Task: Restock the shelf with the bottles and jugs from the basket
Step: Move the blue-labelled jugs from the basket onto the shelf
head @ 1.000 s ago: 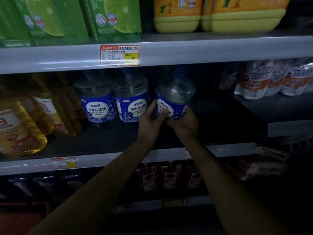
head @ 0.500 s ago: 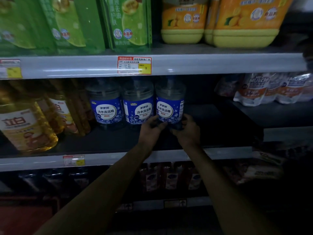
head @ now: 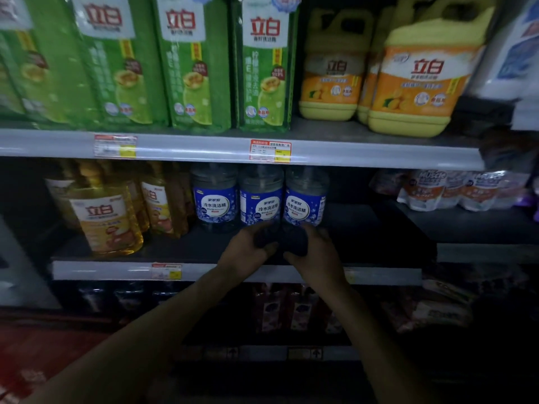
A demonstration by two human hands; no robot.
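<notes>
The left hand (head: pixel 248 250) and right hand (head: pixel 316 252) curl around the dark base of a round, clear plastic bottle (head: pixel 304 199) with glossy blue label, upright at 12 o'clock on the matte dark shelf (head: pixel 364 228); the store is dim.

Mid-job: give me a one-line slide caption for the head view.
Left hand and right hand hold the base of the rightmost blue-labelled bottle on the middle shelf, beside two matching bottles.
</notes>
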